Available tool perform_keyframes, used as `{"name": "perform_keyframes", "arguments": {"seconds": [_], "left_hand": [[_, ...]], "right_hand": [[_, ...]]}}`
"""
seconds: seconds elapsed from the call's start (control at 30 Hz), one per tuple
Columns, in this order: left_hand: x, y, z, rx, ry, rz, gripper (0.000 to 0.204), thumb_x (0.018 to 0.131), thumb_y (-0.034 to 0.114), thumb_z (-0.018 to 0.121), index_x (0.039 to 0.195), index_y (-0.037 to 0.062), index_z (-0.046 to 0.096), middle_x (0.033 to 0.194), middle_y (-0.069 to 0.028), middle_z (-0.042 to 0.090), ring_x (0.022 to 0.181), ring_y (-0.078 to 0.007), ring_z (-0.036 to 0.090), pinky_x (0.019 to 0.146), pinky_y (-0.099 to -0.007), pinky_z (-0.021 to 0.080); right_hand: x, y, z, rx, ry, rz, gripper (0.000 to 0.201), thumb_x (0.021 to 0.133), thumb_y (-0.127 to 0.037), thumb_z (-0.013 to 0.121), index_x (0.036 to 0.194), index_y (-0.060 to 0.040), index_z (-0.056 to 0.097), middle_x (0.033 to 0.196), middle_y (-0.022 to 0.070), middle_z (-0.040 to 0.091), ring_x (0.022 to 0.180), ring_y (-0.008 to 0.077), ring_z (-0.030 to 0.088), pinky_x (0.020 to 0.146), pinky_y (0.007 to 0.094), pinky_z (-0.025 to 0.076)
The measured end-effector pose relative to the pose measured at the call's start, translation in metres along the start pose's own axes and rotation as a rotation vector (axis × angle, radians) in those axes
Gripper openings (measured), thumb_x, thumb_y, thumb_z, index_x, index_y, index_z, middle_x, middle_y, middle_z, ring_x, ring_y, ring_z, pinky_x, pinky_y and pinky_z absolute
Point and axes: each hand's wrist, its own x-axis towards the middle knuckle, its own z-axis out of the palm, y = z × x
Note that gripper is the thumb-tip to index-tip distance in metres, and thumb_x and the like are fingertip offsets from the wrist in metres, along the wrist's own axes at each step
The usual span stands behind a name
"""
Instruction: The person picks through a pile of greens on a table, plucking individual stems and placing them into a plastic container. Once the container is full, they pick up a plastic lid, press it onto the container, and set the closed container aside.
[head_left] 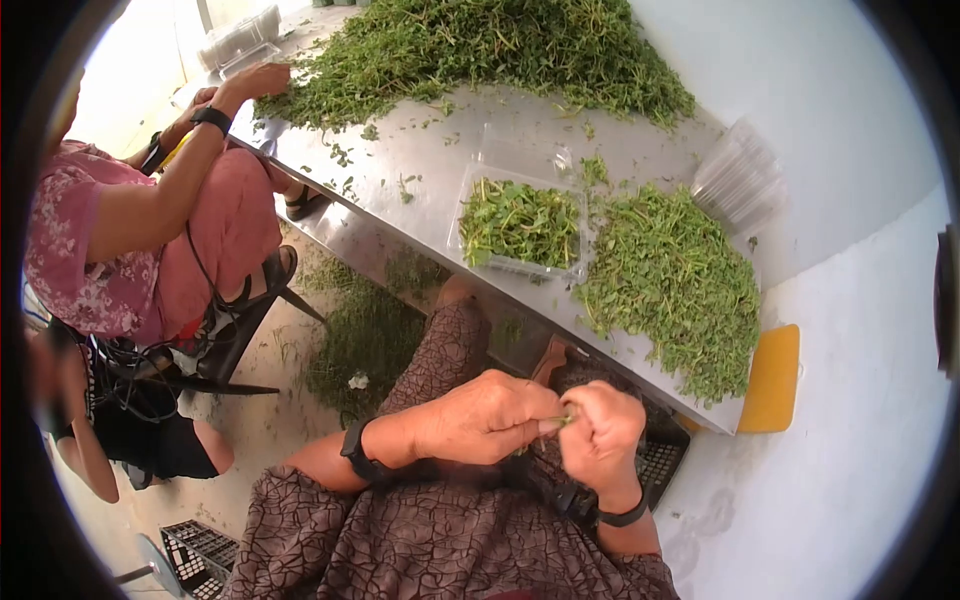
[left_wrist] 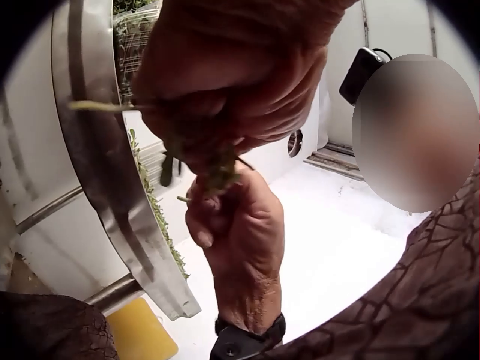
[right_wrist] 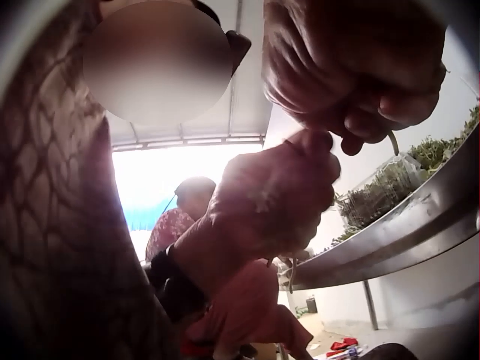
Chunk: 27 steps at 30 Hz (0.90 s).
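Observation:
Both hands meet over my lap, in front of the table edge in the head view. My left hand (head_left: pixel 490 415) grips green leafy sprigs (left_wrist: pixel 221 176), and a pale stem (left_wrist: pixel 105 107) sticks out sideways from it in the left wrist view. Against it, my right hand (head_left: pixel 605 430) has its fingers curled and pinches the sprigs' other end. In the right wrist view a thin stem (right_wrist: pixel 394 142) pokes out beside the right hand's fingers. Much of the bunch is hidden inside the fists.
On the metal table (head_left: pixel 400 150) lie a large heap of greens (head_left: pixel 500 55) and a smaller heap (head_left: pixel 675 285). Between them stands a clear plastic box (head_left: pixel 535 268) filled with greens, near stacked empty boxes (head_left: pixel 740 175). Another person (head_left: pixel 150 220) sits at the left. A yellow stool (head_left: pixel 775 380) is right.

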Motion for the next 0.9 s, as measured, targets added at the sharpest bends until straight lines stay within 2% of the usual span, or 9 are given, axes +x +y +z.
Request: {"name": "perform_keyframes", "arguments": {"seconds": [0.03,0.07,0.13,0.2,0.33,0.4,0.6,0.67,0.9], "left_hand": [[0.002,0.005,-0.003,-0.011,-0.006,-0.009,0.007,0.090,0.004,0.063,0.093,-0.0021,0.062,0.076,-0.0146,0.062,0.066,-0.0356,0.062,0.059,-0.0399,0.049],[0.005,0.012,-0.006,-0.205,0.064,-0.119,0.008,0.093,0.007,0.059,0.093,-0.0004,0.062,0.077,-0.0114,0.062,0.065,-0.0279,0.061,0.058,-0.0354,0.048],[0.008,0.018,-0.012,-0.593,0.204,-0.351,0.018,0.100,0.015,0.053,0.091,0.0029,0.062,0.078,-0.0049,0.064,0.063,-0.0125,0.059,0.055,-0.0264,0.045],[0.007,0.005,-0.019,-0.840,0.266,-0.316,0.021,0.103,0.019,0.049,0.095,0.0050,0.062,0.081,-0.0004,0.064,0.064,-0.0014,0.053,0.051,-0.0166,0.039],[0.014,0.000,-0.014,-1.032,0.383,-0.393,0.024,0.102,0.023,0.051,0.093,0.0023,0.059,0.074,-0.0040,0.056,0.050,-0.0030,0.040,0.044,-0.0170,0.032],[0.013,-0.001,-0.013,-1.054,0.405,-0.449,0.022,0.103,0.020,0.050,0.094,0.0020,0.058,0.075,-0.0043,0.055,0.050,-0.0026,0.041,0.044,-0.0155,0.033],[0.007,-0.002,-0.019,-1.000,0.469,-0.395,0.021,0.104,0.021,0.048,0.098,0.0044,0.059,0.075,-0.0034,0.060,0.050,-0.0025,0.042,0.043,-0.0148,0.032],[0.005,0.001,-0.021,-1.012,0.494,-0.435,0.021,0.101,0.022,0.055,0.094,0.0026,0.058,0.076,-0.0022,0.053,0.056,-0.0024,0.046,0.045,-0.0139,0.035],[-0.002,0.001,-0.022,-0.956,0.508,-0.424,0.022,0.102,0.022,0.053,0.094,0.0026,0.059,0.074,-0.0023,0.055,0.060,-0.0035,0.050,0.045,-0.0161,0.033]], "right_hand": [[0.002,-0.003,-0.002,0.038,0.006,0.066,0.010,0.073,0.005,0.059,0.081,-0.0005,0.062,0.064,0.0097,0.053,0.051,0.0230,0.053,0.048,0.0311,0.041],[0.003,-0.008,-0.006,0.076,0.009,0.135,0.009,0.076,0.005,0.058,0.082,0.0002,0.063,0.064,0.0090,0.053,0.050,0.0195,0.052,0.049,0.0291,0.041],[0.000,-0.015,-0.012,0.335,0.052,0.533,0.013,0.090,-0.001,0.055,0.091,0.0017,0.067,0.071,0.0042,0.061,0.053,0.0066,0.049,0.051,0.0225,0.040],[0.006,-0.015,-0.016,0.609,0.154,0.613,0.017,0.096,-0.005,0.052,0.097,0.0026,0.067,0.075,0.0050,0.064,0.054,0.0035,0.049,0.050,0.0191,0.041],[0.012,-0.008,-0.021,0.833,0.137,0.553,0.019,0.100,-0.011,0.052,0.103,0.0031,0.064,0.082,0.0109,0.069,0.053,0.0043,0.051,0.046,0.0186,0.043],[0.014,-0.007,-0.018,0.871,0.124,0.535,0.018,0.101,-0.012,0.052,0.104,0.0025,0.062,0.085,0.0127,0.070,0.052,0.0050,0.052,0.046,0.0188,0.043],[0.041,-0.009,-0.019,0.732,0.211,0.470,0.017,0.102,-0.012,0.051,0.105,0.0015,0.061,0.086,0.0128,0.070,0.053,0.0045,0.053,0.047,0.0185,0.044],[0.054,-0.007,-0.020,0.657,0.246,0.415,0.017,0.102,-0.013,0.052,0.106,0.0013,0.061,0.087,0.0124,0.070,0.054,0.0040,0.053,0.048,0.0181,0.044],[0.100,-0.004,-0.014,0.522,0.257,0.321,0.014,0.099,-0.005,0.052,0.104,0.0017,0.063,0.092,0.0089,0.071,0.058,0.0022,0.054,0.050,0.0176,0.043]]}}
